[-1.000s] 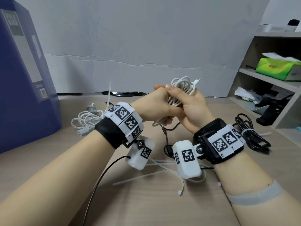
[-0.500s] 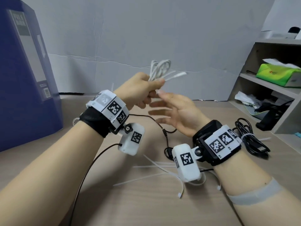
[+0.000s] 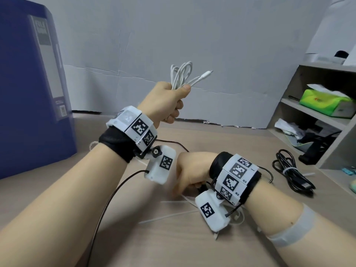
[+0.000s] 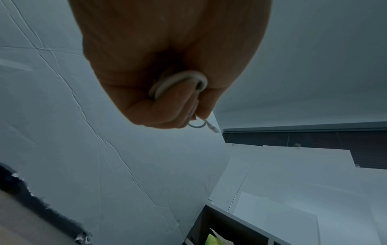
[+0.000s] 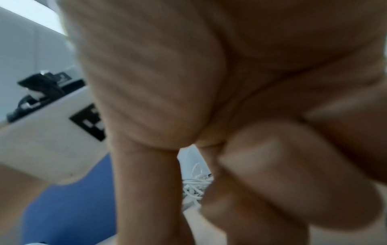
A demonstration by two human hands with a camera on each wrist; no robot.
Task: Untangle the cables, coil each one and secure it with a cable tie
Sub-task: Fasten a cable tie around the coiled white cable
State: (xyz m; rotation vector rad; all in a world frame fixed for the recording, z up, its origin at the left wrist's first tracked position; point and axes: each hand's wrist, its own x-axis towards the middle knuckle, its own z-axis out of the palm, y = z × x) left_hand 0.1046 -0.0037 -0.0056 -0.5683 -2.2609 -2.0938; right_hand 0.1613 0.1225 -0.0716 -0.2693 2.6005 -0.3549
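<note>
the left hand (image 3: 163,101) is raised at the centre of the head view, its fingers (image 3: 174,114) curled into a fist round a coiled white cable (image 3: 181,76). the loops stand up out of the top of the fist against the grey wall, and a white plug end (image 3: 206,74) sticks out toward the right of the frame. in the left wrist view the same white cable (image 4: 178,81) shows as a bend pressed between the curled fingers (image 4: 155,114), with the plug tip poking out below the fist.

the right hand (image 3: 190,174) is low at centre frame, down at the desk (image 3: 173,247), over a scatter of white cable ties (image 3: 169,216) that lie flat on the wood. its fingers point down and away from the head camera, and the right wrist view is blurred, with the fingers (image 5: 146,182) reaching down; whether they hold a tie or anything else cannot be told.

at the right of the frame a black cable (image 3: 289,170) lies coiled on the desk, bound with a white tie, well apart from both hands. a second pale cable bundle (image 5: 194,185) shows between the fingers in the right wrist view, lying on the desk near a blue box (image 3: 28,93) that fills the upper left of the head view. a shelf unit (image 3: 317,112) at the right edge holds a green tissue pack (image 3: 325,101).
</note>
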